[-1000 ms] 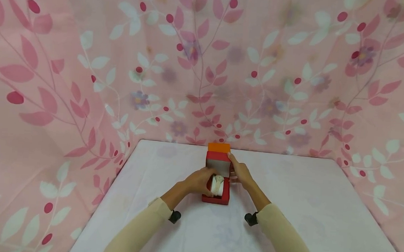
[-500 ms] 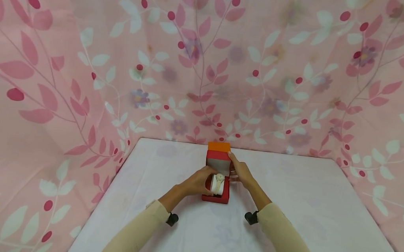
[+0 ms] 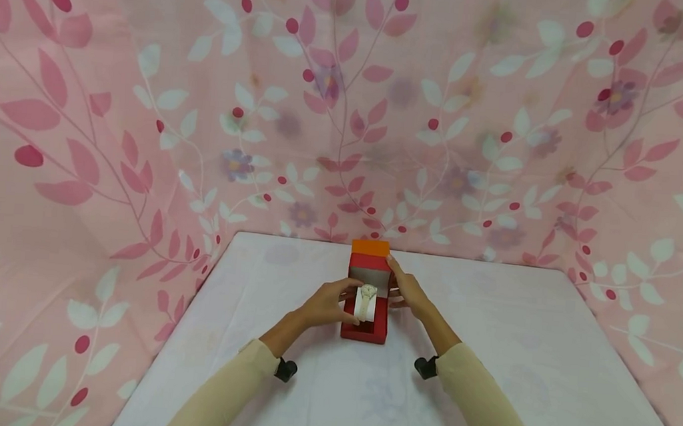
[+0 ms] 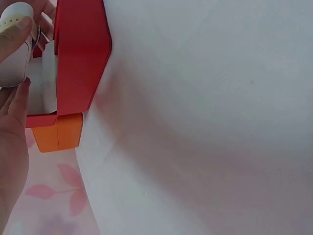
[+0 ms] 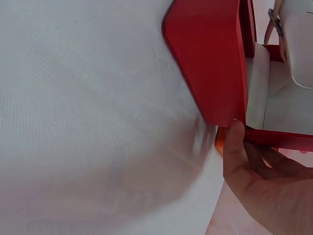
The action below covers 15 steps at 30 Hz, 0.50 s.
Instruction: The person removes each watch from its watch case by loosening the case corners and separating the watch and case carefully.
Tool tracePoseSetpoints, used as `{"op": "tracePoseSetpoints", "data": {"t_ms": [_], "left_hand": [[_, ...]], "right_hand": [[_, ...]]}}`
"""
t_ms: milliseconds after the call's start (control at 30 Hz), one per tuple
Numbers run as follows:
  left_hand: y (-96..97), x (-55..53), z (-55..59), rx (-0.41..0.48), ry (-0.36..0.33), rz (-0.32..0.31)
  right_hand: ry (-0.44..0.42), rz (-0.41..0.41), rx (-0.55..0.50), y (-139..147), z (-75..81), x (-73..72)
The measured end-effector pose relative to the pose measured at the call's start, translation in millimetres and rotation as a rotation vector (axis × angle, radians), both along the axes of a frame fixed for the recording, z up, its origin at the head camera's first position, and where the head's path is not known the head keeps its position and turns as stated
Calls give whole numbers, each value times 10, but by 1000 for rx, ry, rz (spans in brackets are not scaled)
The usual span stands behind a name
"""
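Observation:
A pale-strapped wristwatch (image 3: 368, 295) is wrapped round a white cushion (image 3: 372, 308). My left hand (image 3: 325, 303) grips the cushion between thumb and fingers, just above the base of an open red watch box (image 3: 363, 337). In the left wrist view, the thumb lies on the strap side of the cushion (image 4: 13, 66), and the buckle shows beside it. My right hand (image 3: 412, 293) holds the box at its right side near the raised lid (image 3: 370, 262). One fingertip presses the red corner in the right wrist view, while the other fingers (image 5: 279, 159) go behind the lid.
An orange box (image 3: 370, 247) stands right behind the red box, near the back edge of the white-covered table (image 3: 487, 351). Pink floral cloth (image 3: 350, 107) hangs at the back and on both sides.
My left hand has lifted the cushion with the watch up out of the box base and slightly left. The right hand has stayed at the box.

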<state>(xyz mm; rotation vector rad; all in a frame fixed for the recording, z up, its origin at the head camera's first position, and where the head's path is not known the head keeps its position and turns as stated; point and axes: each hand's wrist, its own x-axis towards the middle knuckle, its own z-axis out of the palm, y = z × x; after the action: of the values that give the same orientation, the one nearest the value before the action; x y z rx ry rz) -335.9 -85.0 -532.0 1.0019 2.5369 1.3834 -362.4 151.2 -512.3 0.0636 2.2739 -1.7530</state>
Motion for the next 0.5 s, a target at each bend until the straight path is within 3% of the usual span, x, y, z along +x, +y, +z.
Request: {"op": "tracePoseSetpoints", "data": {"t_ms": [200,300,400,500], "left_hand": [[-5,7,71,85,-60,4],[7,19,99,113,-88,1],[23,41,118,129,-105,10],[40,65,118,139,-124,19]], "right_hand": [[12,13,17,17,45,43],[76,21,108,27,42,101],[270,-1,247,37,11,176],[561,-60,357,45,-7,280]]}}
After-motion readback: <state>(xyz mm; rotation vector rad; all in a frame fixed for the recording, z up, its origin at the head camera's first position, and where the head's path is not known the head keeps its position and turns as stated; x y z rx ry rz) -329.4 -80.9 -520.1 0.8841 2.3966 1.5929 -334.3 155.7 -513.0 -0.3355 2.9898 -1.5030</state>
